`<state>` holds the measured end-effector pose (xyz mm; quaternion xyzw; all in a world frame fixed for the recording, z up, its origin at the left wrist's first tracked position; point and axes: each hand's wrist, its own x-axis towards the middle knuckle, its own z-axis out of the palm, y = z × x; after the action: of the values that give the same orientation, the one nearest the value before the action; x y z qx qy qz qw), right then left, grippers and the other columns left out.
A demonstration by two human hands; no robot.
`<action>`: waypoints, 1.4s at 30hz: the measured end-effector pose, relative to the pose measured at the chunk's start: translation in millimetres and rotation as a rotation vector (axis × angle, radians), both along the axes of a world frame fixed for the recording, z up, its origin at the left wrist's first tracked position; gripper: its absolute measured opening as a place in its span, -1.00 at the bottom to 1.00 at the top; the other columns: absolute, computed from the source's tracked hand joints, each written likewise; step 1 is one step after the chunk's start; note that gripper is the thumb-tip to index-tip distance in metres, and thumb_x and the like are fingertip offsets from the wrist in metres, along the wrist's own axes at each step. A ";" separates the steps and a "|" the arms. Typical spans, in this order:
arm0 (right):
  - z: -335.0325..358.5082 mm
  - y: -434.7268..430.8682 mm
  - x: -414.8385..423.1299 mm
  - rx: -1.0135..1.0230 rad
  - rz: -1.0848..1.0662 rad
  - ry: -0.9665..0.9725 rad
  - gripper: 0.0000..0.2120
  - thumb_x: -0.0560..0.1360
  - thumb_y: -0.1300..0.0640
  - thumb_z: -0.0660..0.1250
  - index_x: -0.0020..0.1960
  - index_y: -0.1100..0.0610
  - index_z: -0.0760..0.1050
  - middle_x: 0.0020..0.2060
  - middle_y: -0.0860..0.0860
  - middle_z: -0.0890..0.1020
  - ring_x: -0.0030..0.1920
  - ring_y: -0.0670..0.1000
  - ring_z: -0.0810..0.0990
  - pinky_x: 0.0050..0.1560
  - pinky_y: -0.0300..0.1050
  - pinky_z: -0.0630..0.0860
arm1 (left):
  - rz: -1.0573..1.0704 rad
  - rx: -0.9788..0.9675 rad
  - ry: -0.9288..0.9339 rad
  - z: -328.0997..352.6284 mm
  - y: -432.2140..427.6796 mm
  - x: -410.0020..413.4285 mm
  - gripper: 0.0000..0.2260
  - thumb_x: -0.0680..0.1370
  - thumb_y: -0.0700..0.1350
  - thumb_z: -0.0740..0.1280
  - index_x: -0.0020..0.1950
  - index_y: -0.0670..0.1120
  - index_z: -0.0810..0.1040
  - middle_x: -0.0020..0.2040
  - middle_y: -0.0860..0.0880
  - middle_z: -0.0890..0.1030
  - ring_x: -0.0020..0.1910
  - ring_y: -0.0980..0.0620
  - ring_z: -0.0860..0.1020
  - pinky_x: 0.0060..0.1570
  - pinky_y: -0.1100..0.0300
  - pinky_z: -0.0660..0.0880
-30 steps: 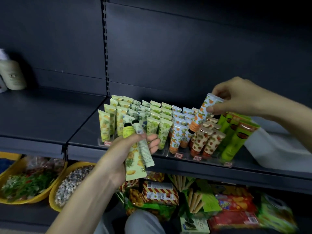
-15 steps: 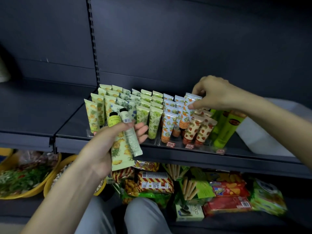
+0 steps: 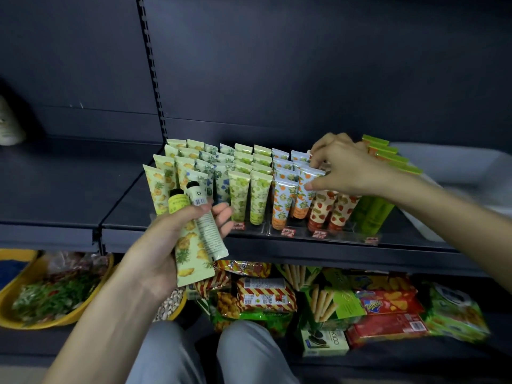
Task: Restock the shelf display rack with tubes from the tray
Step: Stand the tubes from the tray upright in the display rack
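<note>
**Two tubes in the left hand, one going into the rack with the right**

Nearest the camera are the person's knees in grey trousers (image 3: 249, 353). Just above them the left hand (image 3: 158, 245) is raised in front of the shelf edge, palm up. Its thumb and curled fingers grip two tubes side by side, caps pointing up: a pineapple-print tube (image 3: 191, 253) and, to its right, a slimmer white tube (image 3: 212, 234).

Below the shelf (image 3: 69, 189), a lower level holds snack packets (image 3: 266, 295). To the left stands a yellow basket (image 3: 16, 322) of greens.

On the shelf stands the clear display rack (image 3: 302, 236), with small price tags along its front lip. It is filled with rows of tubes standing cap down. From left to right the prints are pineapple, blue flower, green fruit and orange, then strawberry tubes (image 3: 321, 212) and plain green tubes (image 3: 374, 214).

The right hand (image 3: 352, 167) reaches over the rack, well apart from the left. Its thumb and fingertips pinch the crimped top of an orange-print tube (image 3: 306, 187), which stands among the orange rows.

Behind and to the right of that hand, the white tray (image 3: 457, 167) lies on the shelf against the dark back panel. Its inside is hidden. At the far left edge a pale bottle (image 3: 8, 128) is partly in view.
</note>
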<state>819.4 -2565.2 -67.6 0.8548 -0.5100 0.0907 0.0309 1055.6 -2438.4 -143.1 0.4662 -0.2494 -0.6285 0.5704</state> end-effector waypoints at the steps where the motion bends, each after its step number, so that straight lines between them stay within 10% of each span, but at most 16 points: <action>1: -1.4 0.1 0.9 -0.004 0.005 0.004 -0.65 0.38 -0.07 0.47 0.06 0.10 0.57 0.28 0.01 0.41 0.32 0.05 0.26 0.21 0.01 0.19 | 0.015 0.001 0.026 2.3 0.5 -2.6 -0.73 0.55 -0.14 0.29 0.20 -0.22 0.53 0.11 -0.16 0.67 0.06 -0.07 0.66 0.07 0.02 0.59; 6: -6.9 -1.4 1.0 0.007 0.016 0.019 -0.66 0.39 -0.07 0.47 0.07 0.11 0.57 0.31 0.01 0.38 0.36 0.04 0.23 0.28 0.04 0.16 | 0.074 0.012 0.233 11.8 5.3 -16.5 -0.58 0.31 -0.26 0.35 0.16 -0.30 0.54 0.02 -0.23 0.69 -0.01 -0.08 0.68 -0.11 0.01 0.62; 33: -14.3 -2.8 -4.0 -0.027 0.052 0.063 -0.73 0.35 -0.09 0.49 -0.06 0.04 0.60 0.31 -0.01 0.38 0.36 0.02 0.21 0.22 -0.04 0.14 | -0.031 -0.037 0.094 2.8 -2.0 -26.3 -0.75 0.49 -0.23 0.33 0.15 -0.25 0.56 0.04 -0.17 0.69 0.03 -0.09 0.67 0.00 0.05 0.62; 42: 14.1 40.8 -3.5 -0.088 0.131 -0.329 -0.85 0.40 -0.10 0.41 -0.15 -0.03 0.59 -0.04 -0.10 0.53 0.04 -0.06 0.48 0.04 -0.10 0.41 | -0.001 -0.069 0.085 17.3 9.3 -44.3 -0.73 0.44 -0.11 0.38 0.12 -0.12 0.63 0.02 -0.04 0.71 0.01 0.04 0.68 -0.12 0.08 0.58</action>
<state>815.9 -2524.4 -53.5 0.8576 -0.4472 0.2533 -0.0215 1011.2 -2429.0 -125.8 0.4190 -0.2467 -0.6393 0.5957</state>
